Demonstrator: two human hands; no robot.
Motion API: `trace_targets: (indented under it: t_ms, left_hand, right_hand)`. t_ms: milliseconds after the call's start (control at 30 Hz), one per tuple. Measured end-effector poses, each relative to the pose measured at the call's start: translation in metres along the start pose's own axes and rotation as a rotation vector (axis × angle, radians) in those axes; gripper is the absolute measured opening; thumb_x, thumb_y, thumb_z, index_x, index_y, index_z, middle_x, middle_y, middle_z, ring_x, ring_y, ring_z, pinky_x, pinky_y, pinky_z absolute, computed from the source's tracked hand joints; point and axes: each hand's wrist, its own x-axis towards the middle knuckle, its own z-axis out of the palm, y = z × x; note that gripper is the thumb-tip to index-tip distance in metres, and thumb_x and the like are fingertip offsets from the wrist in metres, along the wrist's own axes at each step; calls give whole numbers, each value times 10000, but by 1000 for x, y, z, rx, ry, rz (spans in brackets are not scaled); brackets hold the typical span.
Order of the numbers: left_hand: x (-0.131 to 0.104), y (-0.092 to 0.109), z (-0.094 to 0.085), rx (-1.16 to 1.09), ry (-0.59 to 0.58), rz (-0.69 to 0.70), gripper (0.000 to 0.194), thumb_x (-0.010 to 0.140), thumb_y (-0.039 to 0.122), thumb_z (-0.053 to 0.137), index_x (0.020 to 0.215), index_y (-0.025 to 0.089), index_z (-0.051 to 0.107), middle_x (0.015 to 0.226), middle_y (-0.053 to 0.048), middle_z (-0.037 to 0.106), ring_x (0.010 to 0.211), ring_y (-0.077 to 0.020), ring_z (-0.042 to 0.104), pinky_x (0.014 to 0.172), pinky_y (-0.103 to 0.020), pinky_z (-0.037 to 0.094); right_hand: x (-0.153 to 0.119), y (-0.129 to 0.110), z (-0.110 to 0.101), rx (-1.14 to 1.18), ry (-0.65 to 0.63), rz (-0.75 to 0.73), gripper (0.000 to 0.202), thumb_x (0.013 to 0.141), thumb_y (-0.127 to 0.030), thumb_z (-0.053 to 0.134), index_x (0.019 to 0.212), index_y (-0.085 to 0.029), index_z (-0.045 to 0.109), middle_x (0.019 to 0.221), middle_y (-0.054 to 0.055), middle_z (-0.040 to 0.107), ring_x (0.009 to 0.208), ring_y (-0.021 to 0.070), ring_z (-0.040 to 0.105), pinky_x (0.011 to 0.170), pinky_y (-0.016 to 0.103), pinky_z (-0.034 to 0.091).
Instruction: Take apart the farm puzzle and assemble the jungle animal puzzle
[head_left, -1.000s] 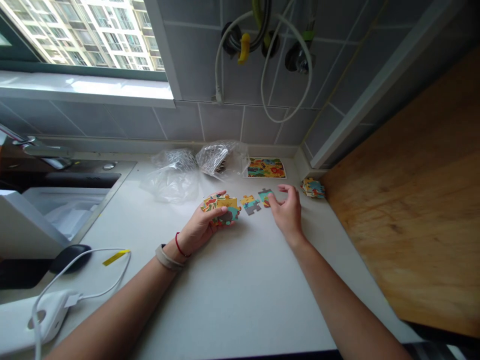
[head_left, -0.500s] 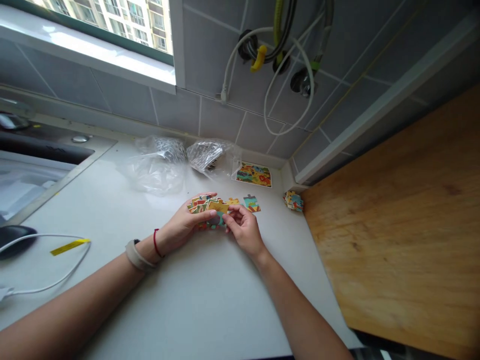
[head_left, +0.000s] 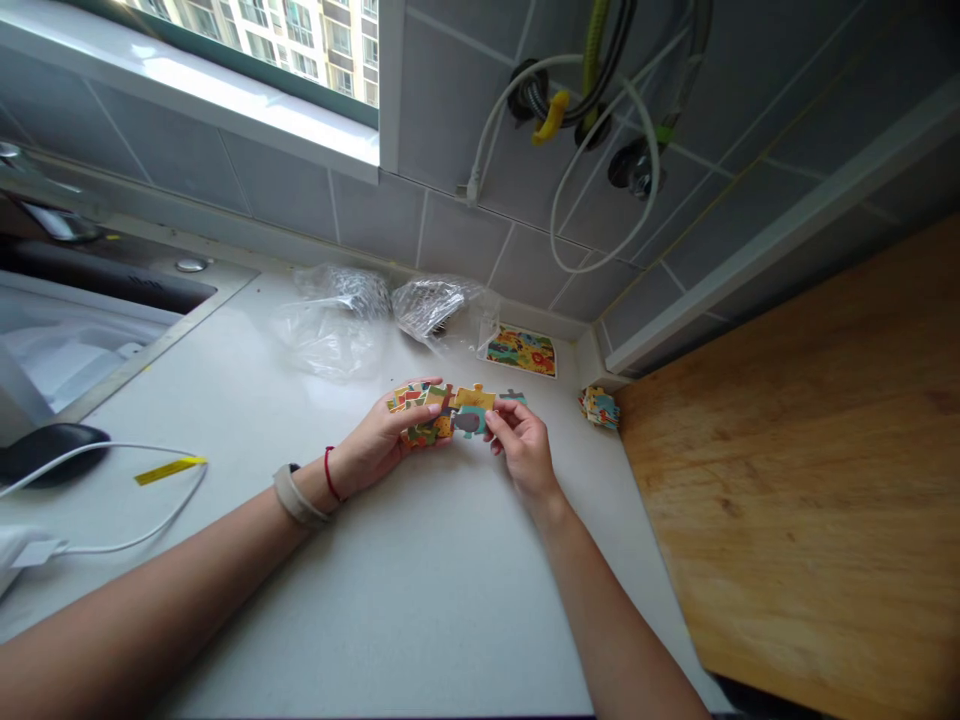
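puzzle piece (head_left: 473, 403): yellow-and-teal, grey patch | right grip (head_left: 527, 452): pinching it | left grip (head_left: 381, 436): clasping stack (head_left: 429, 428)

White countertop (head_left: 420, 610) bearing clear plastic bags (head_left: 337, 330), picture card (head_left: 523, 350), puzzle-piece pile (head_left: 599, 408), white cable (head_left: 105, 550)

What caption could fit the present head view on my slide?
Left hand holds a stack of puzzle pieces; right hand pinches another piece beside it.
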Motion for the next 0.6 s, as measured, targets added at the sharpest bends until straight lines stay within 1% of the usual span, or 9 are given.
trace_targets:
  t_ms: [100,167,233,300,367,400,500,600]
  left_hand:
    - [0,1,0,-31,57,22,430,800,197,822,1201,181,669,1203,-115,744,882,-250,778,714,-343,679]
    - [1,3,-1,-55,111,45,369,817,208,788,1170,166,687,1169,-111,750,847,-243,782,686,-329,678]
    - [3,5,-3,-85,159,73,328,829,206,757,1147,161,690,1105,-98,759,818,-237,784,665,-326,677]
    - [5,8,-6,-121,191,94,297,846,209,725,1136,164,681,1070,-86,762,812,-242,787,660,-336,678]
    - [7,10,-7,-154,213,97,256,871,223,688,1119,163,672,1058,-85,762,805,-247,790,652,-348,679]
    - [7,10,-7,-165,220,94,239,883,230,670,1113,161,669,1055,-87,761,800,-248,791,647,-353,679]
    - [7,11,-7,-169,220,86,219,899,239,646,1102,160,662,1056,-90,760,799,-251,792,646,-364,679]
    - [6,10,-6,-149,209,93,225,889,244,661,1100,165,657,1074,-90,757,816,-257,793,658,-369,679]
  right_hand:
    - [5,3,-6,52,136,-32,398,793,-520,779,937,-228,550,844,-1,708,663,145,698,573,240,552]
    - [7,6,-10,27,214,-86,389,857,-549,711,982,-252,494,937,13,728,720,162,735,687,299,605]
    - [7,9,-12,-93,210,-149,341,922,-540,635,1041,-263,474,989,32,736,793,185,757,793,352,615]
    - [3,11,-12,-277,166,-187,303,955,-518,592,1072,-262,483,987,53,742,858,215,763,853,389,608]
    - [-2,10,-8,-390,138,-181,297,957,-513,590,1072,-258,489,979,68,744,878,236,765,836,396,616]
    - [-5,10,-5,-384,129,-157,309,956,-521,590,1078,-259,482,991,72,743,864,237,769,801,389,627]
    - [-10,7,5,-219,107,-70,362,950,-563,583,1100,-262,448,1010,56,732,752,207,774,656,340,644]
    - [-9,4,9,-132,129,-58,400,892,-575,651,1043,-248,477,893,10,706,691,180,749,551,276,618]
